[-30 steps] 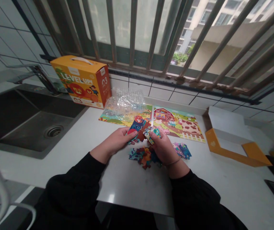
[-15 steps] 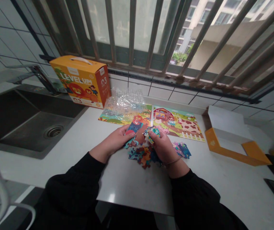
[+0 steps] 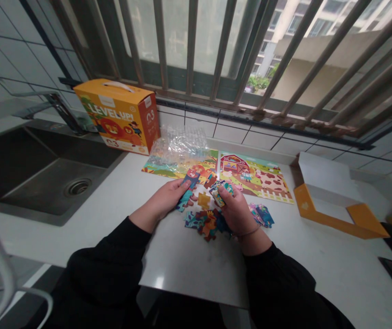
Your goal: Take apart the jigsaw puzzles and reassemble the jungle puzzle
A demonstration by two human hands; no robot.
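My left hand [image 3: 167,197] pinches colourful jigsaw puzzle pieces [image 3: 192,177], a dark blue and red one uppermost, with teal below. In my right hand [image 3: 237,209] is a small stack of puzzle pieces [image 3: 220,193], thumb pressed on top. Between the hands shows a plain yellow-brown puzzle piece [image 3: 203,200]; whether it rests on something or is in the air I cannot tell. Just below lies a loose pile of puzzle pieces [image 3: 208,225], partly hidden by my right hand. More pieces [image 3: 263,215], pink and blue, lie right of my right wrist.
Behind the hands lie a farm picture board [image 3: 256,176] and another picture board [image 3: 151,168], partly under clear plastic wrap [image 3: 182,144]. An orange "LEVEL UP!" box [image 3: 117,116] stands beside the sink [image 3: 48,183]. An opened orange-and-white carton [image 3: 329,201] sits at right.
My hands have drawn slightly apart, the right one shifting a little rightward. The brown pieces by my left hand have come away, and the yellow-brown piece now shows between the hands.
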